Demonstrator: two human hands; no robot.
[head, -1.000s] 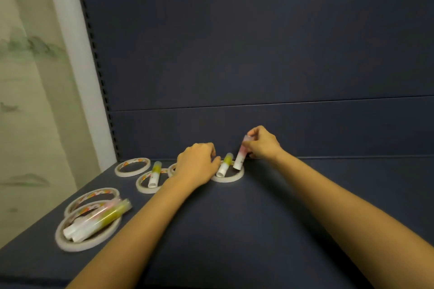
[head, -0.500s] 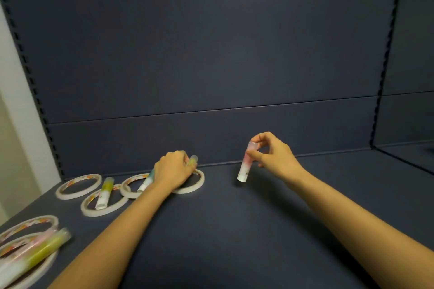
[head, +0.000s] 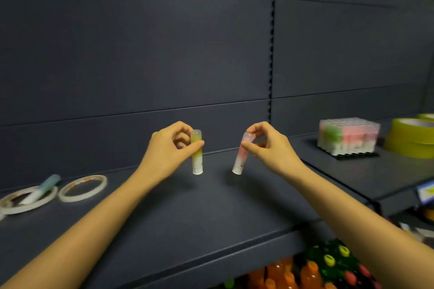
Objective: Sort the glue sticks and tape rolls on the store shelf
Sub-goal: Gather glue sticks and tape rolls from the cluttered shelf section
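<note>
While left hand (head: 164, 150) pinches yellow glue stick (head: 197, 160), right hand (head: 272, 150) pinches pink glue stick (head: 240, 162), print blurred.

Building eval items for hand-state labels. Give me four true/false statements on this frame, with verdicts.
1. The left hand pinches a yellow glue stick. True.
2. The right hand holds nothing. False: it pinches a pink glue stick.
3. A bluish glue stick lies across a white tape roll at the left. True.
4. The wrapped pack of glue sticks sits left of both hands. False: it stands to the right, beside yellow tape rolls.
</note>
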